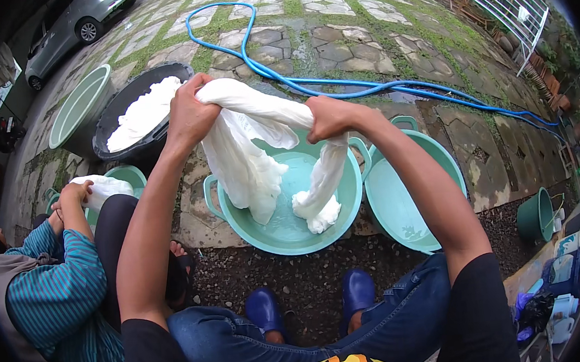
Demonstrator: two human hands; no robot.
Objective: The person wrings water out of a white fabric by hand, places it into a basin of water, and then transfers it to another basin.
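Observation:
A long wet white cloth [252, 101] stretches between my two fists above a light green basin [268, 241]. My left hand [192, 114] grips it at the left, and a wide fold hangs from there into the basin. Around another part of the cloth my right hand [336, 116] is closed; a twisted length drops below it and bunches at the basin's bottom. Shallow water shows in this basin. Touching its right side is a second light green basin [409, 205], partly hidden behind my right forearm.
Behind my left hand stands a black tub [110, 134] heaped with white cloth [146, 114], beside a tall green tub [80, 106]. At left, a co-worker in a striped top [58, 291] holds white cloth over another basin. A blue hose [281, 78] crosses the paving; a green bucket [535, 218] stands right.

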